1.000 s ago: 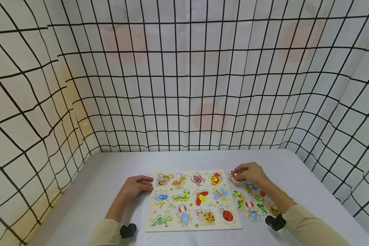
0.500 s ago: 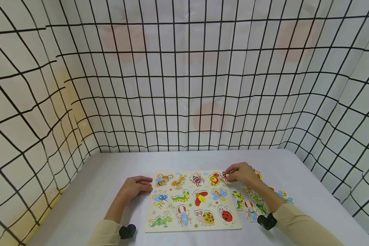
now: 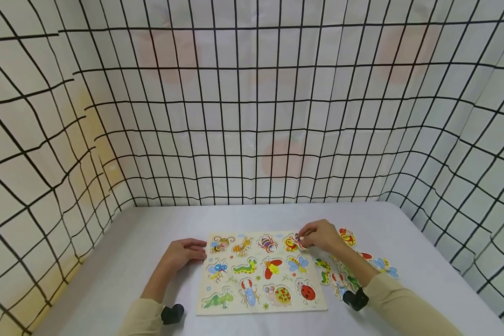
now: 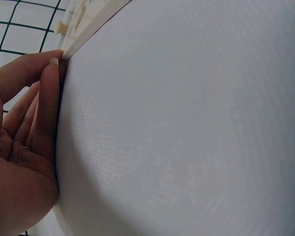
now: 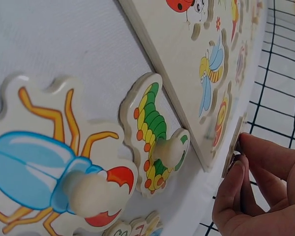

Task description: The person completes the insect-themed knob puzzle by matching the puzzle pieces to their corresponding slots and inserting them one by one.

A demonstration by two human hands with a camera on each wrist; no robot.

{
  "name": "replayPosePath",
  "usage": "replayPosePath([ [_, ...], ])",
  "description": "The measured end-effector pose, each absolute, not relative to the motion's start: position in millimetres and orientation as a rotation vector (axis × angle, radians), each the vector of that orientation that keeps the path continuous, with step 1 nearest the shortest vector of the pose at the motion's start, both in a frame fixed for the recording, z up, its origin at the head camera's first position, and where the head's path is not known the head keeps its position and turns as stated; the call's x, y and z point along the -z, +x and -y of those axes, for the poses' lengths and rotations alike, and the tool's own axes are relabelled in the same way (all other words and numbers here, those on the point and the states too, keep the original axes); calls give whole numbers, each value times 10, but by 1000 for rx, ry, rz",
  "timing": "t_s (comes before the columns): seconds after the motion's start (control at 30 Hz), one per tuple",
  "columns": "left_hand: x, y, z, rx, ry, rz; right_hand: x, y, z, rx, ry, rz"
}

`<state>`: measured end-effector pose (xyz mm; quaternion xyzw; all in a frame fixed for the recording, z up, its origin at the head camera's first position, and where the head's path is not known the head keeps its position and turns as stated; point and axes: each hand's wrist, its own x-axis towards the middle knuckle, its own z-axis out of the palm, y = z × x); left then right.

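My right hand (image 3: 322,235) pinches a puzzle piece (image 5: 230,153) between thumb and fingers. The piece, which bears a spider-like picture, hangs over the board's upper right corner, tilted in the right wrist view. Below it lies the pale wooden insect puzzle board (image 3: 317,305), with the matching spider picture in its top row. At the board's left edge, my left hand (image 3: 184,254) rests on the table; its fingertips touch the edge near a corner. Whether the left fingers press the board is hard to tell.
Loose knobbed pieces lie right of the board: a caterpillar (image 5: 152,125), a blue stag beetle (image 5: 34,164), a blue-winged insect (image 3: 385,267) and a red-and-yellow bug (image 3: 347,237). My right forearm covers several others. Black-gridded white walls (image 3: 256,140) surround the white table (image 3: 151,224).
My right hand has moved left with the spider-like piece, from beside the board to above its upper right corner. My left hand has stayed at the left edge.
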<state>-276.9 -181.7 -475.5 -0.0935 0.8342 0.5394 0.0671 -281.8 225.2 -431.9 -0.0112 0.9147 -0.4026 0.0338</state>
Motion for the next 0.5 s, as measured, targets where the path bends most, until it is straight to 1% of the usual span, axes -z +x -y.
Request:
replayPosePath([
  [0.3, 4751, -2782, 1828, -1624, -285, -2515, 4349, -2848, -2197, 1255, -148, -2813],
  [0.5, 4777, -2802, 1826, -1617, -289, -2520, 4366, -2861, -2117, 1245, -144, -2829],
])
